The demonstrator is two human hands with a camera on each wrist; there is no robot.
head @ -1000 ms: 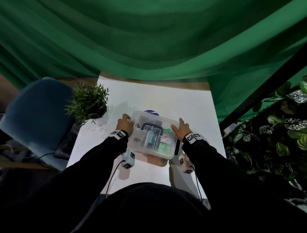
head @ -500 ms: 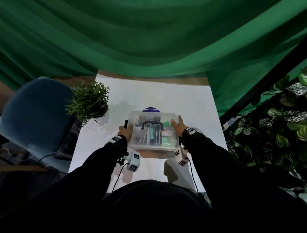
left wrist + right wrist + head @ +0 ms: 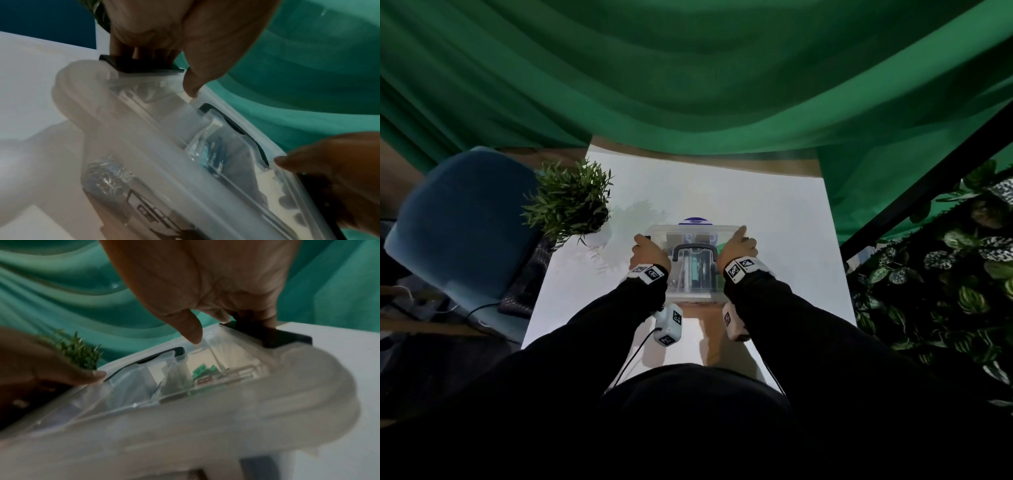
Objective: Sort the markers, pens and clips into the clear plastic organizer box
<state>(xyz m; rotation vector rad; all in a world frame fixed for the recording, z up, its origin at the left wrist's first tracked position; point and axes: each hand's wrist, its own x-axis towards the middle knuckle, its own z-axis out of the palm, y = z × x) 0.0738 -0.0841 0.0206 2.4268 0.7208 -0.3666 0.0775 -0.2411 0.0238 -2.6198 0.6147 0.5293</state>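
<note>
Both hands, left hand (image 3: pixel 649 251) and right hand (image 3: pixel 736 247), grip the dark side latches at nine and three o'clock of the rigid, likely slippery clear plastic organizer box (image 3: pixel 693 270) on the white worktop (image 3: pixel 774 219).

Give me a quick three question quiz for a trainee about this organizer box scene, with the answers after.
1. True or false: the lid is on the clear organizer box.
2. What do the left hand and right hand each touch? A) the dark carry handle B) a dark latch at each end of the box C) the potted plant
3. Fill in: the box stands on a ____ table.

Key: 1 true; 2 B, left latch, right latch; 3 white.
</note>
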